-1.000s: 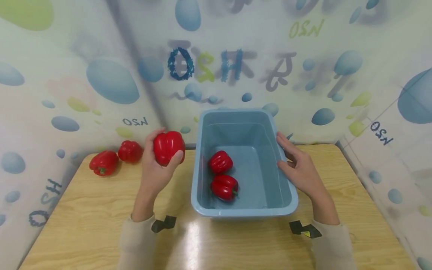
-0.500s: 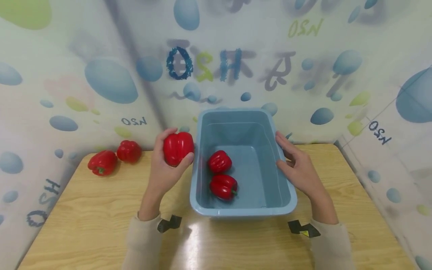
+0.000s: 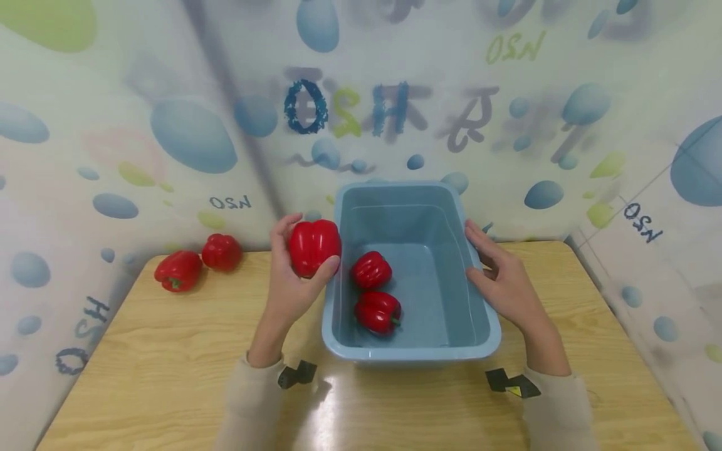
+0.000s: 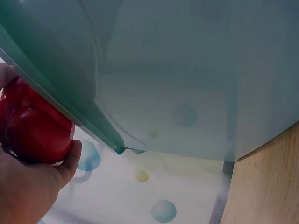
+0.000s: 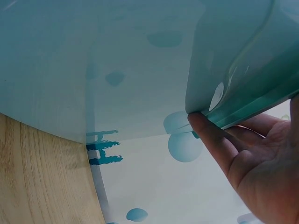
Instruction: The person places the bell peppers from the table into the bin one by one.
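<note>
In the head view my left hand (image 3: 293, 285) grips a shiny red bell pepper (image 3: 314, 248), thumb on its near side and fingers behind. It is up beside the left rim of a light blue plastic bin (image 3: 410, 354), overlapping that rim. In the left wrist view, the held pepper (image 4: 35, 126) shows just outside the bin's rim. My right hand (image 3: 504, 285) holds the bin's right rim; from the right wrist, a fingertip (image 5: 198, 122) presses the outer wall under the lip. Inside the bin lie two red peppers, one farther back (image 3: 371, 270) and one nearer (image 3: 378, 312).
Two more red bell peppers, one with its stem end toward me (image 3: 178, 271) and one behind it (image 3: 222, 252), lie at the back left of the wooden table (image 3: 169, 369). A patterned wall covering (image 3: 361, 75) rises right behind the table and along both sides.
My left hand has carried the pepper to the right, from beside the bin to its left rim. The right hand, the bin and the other peppers have stayed in place.
</note>
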The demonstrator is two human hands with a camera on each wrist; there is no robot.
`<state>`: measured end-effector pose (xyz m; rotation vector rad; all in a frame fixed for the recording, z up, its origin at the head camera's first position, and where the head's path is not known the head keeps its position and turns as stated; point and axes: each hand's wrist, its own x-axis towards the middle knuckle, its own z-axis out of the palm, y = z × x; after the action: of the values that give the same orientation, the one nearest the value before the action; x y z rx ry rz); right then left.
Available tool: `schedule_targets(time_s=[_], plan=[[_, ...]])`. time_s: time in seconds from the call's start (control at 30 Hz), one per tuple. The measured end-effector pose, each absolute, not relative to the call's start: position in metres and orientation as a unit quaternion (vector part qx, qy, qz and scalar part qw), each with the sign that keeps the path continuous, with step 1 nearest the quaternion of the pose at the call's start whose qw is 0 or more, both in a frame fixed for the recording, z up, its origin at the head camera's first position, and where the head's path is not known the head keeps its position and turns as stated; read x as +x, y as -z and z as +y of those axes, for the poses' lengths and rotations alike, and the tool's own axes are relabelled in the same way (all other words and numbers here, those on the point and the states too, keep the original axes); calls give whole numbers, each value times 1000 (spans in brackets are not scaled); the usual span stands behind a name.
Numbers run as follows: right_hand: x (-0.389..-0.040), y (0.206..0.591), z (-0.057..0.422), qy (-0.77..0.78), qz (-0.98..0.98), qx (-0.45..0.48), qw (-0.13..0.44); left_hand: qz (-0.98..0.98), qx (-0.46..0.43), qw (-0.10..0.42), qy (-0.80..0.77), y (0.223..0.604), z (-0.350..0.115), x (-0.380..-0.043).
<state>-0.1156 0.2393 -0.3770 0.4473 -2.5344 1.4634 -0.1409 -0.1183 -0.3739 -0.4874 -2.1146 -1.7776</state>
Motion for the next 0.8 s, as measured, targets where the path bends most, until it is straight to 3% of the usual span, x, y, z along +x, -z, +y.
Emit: schedule_targets(time_s=[0.8], plan=[[-115, 376, 238, -495, -851, 150, 93, -735, -219, 141, 626, 371, -113, -140]])
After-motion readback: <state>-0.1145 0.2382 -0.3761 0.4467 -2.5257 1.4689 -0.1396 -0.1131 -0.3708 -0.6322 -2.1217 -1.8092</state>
